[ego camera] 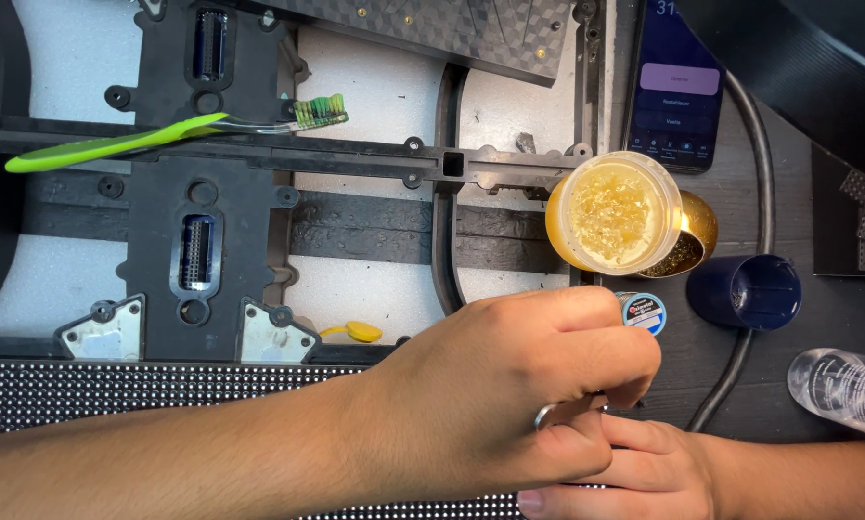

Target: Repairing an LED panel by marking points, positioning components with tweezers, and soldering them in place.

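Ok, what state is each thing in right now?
Left hand: closed over the right hand.
Right hand: mostly hidden beneath it.
Small blue-labelled spool: at the left fingertips.
Amber jar: open, gold lid alongside.
Phone: screen lit.
Green toothbrush: lying on the black frame.
Blue cap: lying loose.

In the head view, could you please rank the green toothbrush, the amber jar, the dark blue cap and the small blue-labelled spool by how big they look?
1. Green toothbrush, longest by far.
2. Amber jar.
3. Dark blue cap.
4. Small blue-labelled spool, partly hidden by the left hand, so its full size is unsure.
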